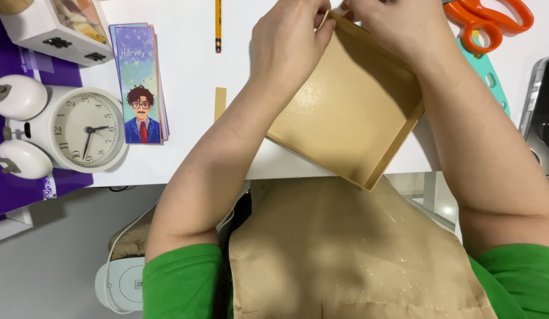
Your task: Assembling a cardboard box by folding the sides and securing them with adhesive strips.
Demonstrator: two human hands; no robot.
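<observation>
- My left hand (289, 44) and right hand (392, 26) both pinch the far rim of the shallow square tan cardboard tray (345, 112); fingertips bunched together at its far corner.
- Tray sits tilted, near corner overhanging the white table edge (286, 168).
- To do this well: firm, even pressure along the rim, tray kept flat.
- Tray: matte, stiff, thin-walled.
- Orange-handled scissors (490, 18) right of the tray, yellow pencil (217, 26) left.
</observation>
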